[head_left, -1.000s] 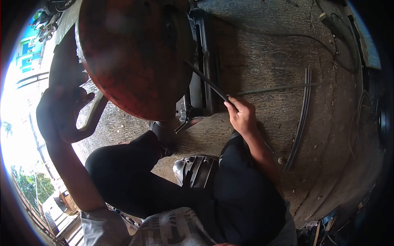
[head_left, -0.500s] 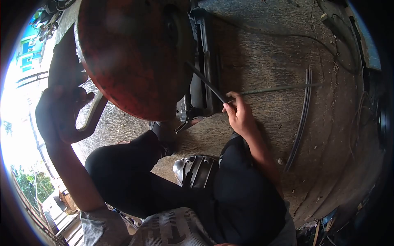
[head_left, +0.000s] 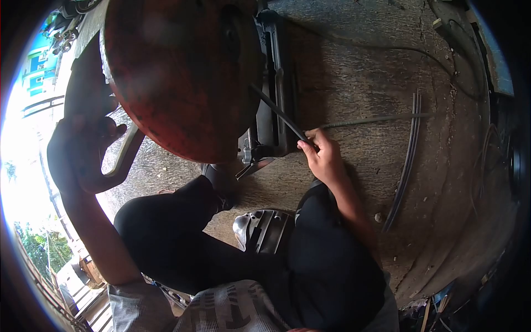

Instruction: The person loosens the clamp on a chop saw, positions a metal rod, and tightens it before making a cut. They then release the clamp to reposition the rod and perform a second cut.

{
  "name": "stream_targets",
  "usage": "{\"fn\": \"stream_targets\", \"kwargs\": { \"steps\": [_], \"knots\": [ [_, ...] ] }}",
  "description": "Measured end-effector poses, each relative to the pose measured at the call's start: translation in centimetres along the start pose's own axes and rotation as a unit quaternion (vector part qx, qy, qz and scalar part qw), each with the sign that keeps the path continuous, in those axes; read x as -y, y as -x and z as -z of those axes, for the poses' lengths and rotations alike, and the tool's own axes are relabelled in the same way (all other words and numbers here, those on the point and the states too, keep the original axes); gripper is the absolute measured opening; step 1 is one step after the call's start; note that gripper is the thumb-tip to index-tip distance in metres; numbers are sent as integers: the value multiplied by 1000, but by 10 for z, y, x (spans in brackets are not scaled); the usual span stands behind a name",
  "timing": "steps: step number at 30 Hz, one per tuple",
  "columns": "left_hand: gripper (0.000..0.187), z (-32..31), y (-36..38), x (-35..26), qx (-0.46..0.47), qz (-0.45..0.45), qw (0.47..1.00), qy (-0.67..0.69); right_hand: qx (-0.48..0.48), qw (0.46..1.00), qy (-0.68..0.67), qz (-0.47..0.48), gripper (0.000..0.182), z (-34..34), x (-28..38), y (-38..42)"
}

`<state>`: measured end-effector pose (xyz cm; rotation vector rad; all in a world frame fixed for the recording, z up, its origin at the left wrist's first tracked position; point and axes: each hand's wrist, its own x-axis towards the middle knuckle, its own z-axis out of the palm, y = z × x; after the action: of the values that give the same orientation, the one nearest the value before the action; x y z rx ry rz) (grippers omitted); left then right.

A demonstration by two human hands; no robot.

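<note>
A large red blade guard [head_left: 177, 83] of a cut-off saw fills the upper left middle, hiding much of the machine. My left hand [head_left: 83, 149] is closed around the saw's looped handle [head_left: 126, 152], left of the guard. My right hand [head_left: 322, 155] pinches the lower end of a dark metal rod [head_left: 279, 114]. The rod slants up and left to the guard's edge, where its far end is hidden. The saw's dark metal base [head_left: 283, 83] stands behind the rod.
A ribbed bar [head_left: 376, 119] extends right from near my right hand, crossing several thin rods [head_left: 407, 160] on the worn board floor. A cable [head_left: 381, 47] runs along the top. A dark metal part [head_left: 265, 229] lies between my legs. Bright outdoors shows at left.
My right hand's fingers and thumb have shifted slightly left and down on the rod. My left hand and the saw look unmoved.
</note>
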<state>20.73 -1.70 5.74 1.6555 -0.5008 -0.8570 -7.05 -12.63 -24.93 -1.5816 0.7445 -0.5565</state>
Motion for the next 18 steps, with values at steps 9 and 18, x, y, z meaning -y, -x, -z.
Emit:
{"fn": "stream_targets", "kwargs": {
  "steps": [9,18],
  "knots": [
    [33,-17,5,-3,34,-42,998,15,18,999,31,-15,15,1,10,-2],
    [36,-13,0,-8,-33,21,999,17,80,992,39,-89,17,6,14,-4]
  ]
}}
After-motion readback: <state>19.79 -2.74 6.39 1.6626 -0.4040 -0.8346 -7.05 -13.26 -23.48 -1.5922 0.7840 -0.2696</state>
